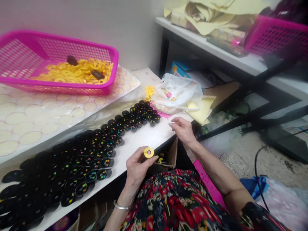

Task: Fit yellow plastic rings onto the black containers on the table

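Note:
My left hand [137, 165] grips a small round piece with a yellow ring top [145, 155] and a pink centre, between thumb and fingers. It is held over the table's front edge, beside a cardboard box [172, 154] that has yellow and dark pieces in it. To the right, my right hand [184, 130] has thumb and fingertips closed together above the table's corner; anything between them is too small to make out. Many black round cups [106, 142] with coloured bits inside stand in rows on the white table [141, 134]. Small pink pieces [166, 115] lie near the right hand.
A pink basket [113, 72] holding yellow rings [79, 72] stands at the back left on a sheet printed with circles [57, 120]. Behind the cups are a plastic bag [184, 91] and yellow paper [203, 109]. A shelf [216, 48] with black legs rises at right.

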{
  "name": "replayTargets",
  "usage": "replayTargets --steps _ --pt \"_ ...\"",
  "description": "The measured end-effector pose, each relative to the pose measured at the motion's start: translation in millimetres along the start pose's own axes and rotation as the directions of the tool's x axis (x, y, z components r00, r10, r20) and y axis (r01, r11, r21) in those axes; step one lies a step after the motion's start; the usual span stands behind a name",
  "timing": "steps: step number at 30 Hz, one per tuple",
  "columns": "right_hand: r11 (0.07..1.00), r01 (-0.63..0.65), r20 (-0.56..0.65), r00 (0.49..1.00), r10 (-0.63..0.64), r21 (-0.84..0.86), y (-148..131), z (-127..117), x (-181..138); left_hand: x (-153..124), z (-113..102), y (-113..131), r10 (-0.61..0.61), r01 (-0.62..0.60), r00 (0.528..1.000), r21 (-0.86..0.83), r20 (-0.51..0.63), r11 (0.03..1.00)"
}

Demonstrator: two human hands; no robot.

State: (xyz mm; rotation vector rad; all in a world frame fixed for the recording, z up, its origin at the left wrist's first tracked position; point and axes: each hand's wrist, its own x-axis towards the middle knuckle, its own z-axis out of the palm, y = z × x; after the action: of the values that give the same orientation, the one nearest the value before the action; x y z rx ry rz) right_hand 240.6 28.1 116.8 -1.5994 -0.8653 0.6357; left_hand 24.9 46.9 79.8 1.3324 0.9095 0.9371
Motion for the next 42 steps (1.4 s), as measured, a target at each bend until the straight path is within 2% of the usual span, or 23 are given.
replayTargets --steps 2,4,8,10,11,13,15,16,17,19,21,23,25,26,29,32,35,37,42 --pt "0.981 0.118 0.01 0.993 -0.118 -0.155 -0.5 -0.1 22.6 0.8 0.1 2.5 -0.04 0.04 0.999 -0.009 -0.008 0.999" --pt "0.932 0.182 0.034 0.983 -0.181 -0.314 -2.2 4.0 43.0 1.1 -0.8 4.2 -0.074 0.074 0.997 -0.02 -0.007 0.997" --pt "0.774 0.187 -0.048 0.962 -0.27 -0.605 -12.5 8.9 89.3 2.8 -3.1 4.4 -0.096 0.096 0.995 -0.013 0.002 0.995" --pt "0.698 0.202 -0.053 0.944 -0.326 -0.687 -20.1 5.8 112.4 4.0 -2.3 4.7 -0.097 0.096 0.995 -0.004 -0.032 0.995" --pt "0.665 0.238 -0.009 0.938 -0.346 -0.708 -23.7 4.1 120.6 4.6 -1.2 5.2 -0.081 0.082 0.995 0.005 -0.063 0.997" --pt "0.663 0.347 0.067 0.91 -0.41 -0.664 -29.4 3.6 124.3 5.6 1.7 6.9 0.004 0.002 0.994 0.06 -0.109 0.998" --pt "0.766 0.397 0.12 0.911 -0.394 -0.505 -33.8 9.2 106.5 6.5 4.0 9.4 0.17 -0.142 0.976 0.196 -0.134 0.97" --pt "0.843 0.365 0.175 0.931 -0.321 -0.395 -35.7 13.7 89.9 7.0 4.5 10.8 0.26 -0.216 0.956 0.274 -0.136 0.937" --pt "0.919 0.289 0.267 0.939 -0.217 -0.268 -37.2 18.9 69.4 7.5 4.6 12.1 0.343 -0.279 0.929 0.349 -0.136 0.895" --pt "0.999 0.03 0.445 0.895 -0.008 -0.042 -38.5 29.5 23.5 8.4 4.0 13.9 0.484 -0.367 0.866 0.497 -0.126 0.787" --pt "0.962 -0.25 0.584 0.799 0.14 0.113 -37.0 39.8 -18.5 8.6 3.1 13.9 0.591 -0.423 0.801 0.612 -0.091 0.668" --pt "0.898 -0.389 0.632 0.753 0.182 0.205 -33.7 49.1 -47.6 8.3 3.3 11.9 0.67 -0.468 0.741 0.677 -0.05 0.568" --pt "0.883 -0.396 0.606 0.776 0.174 0.254 -30.8 55.8 -62.0 7.9 4.8 9.3 0.718 -0.495 0.695 0.704 -0.031 0.509" --pt "0.893 -0.369 0.586 0.795 0.16 0.257 -30.1 57.5 -64.6 7.7 5.8 8.3 0.724 -0.497 0.689 0.707 -0.03 0.503" --pt "0.944 -0.262 0.561 0.821 0.11 0.199 -32.0 55.5 -63.0 7.2 6.7 9.1 0.677 -0.495 0.736 0.664 -0.022 0.56" --pt "0.979 -0.171 0.587 0.806 0.073 0.113 -36.5 47.4 -58.5 5.9 3.7 13.0 0.603 -0.522 0.796 0.567 0.053 0.638" --pt "0.99 -0.133 0.613 0.787 0.072 0.054 -38.9 41.7 -58.4 3.2 0.4 13.2 0.574 -0.518 0.814 0.558 0.088 0.649" --pt "0.987 -0.151 0.6 0.795 0.088 0.056 -38.5 41.4 -61.2 0.7 0.2 10.2 0.602 -0.514 0.796 0.598 0.066 0.615" --pt "0.949 -0.276 0.542 0.826 0.155 0.15 -32.8 46.3 -70.1 -6.6 4.9 3.3 0.729 -0.548 0.684 0.678 0.028 0.489"
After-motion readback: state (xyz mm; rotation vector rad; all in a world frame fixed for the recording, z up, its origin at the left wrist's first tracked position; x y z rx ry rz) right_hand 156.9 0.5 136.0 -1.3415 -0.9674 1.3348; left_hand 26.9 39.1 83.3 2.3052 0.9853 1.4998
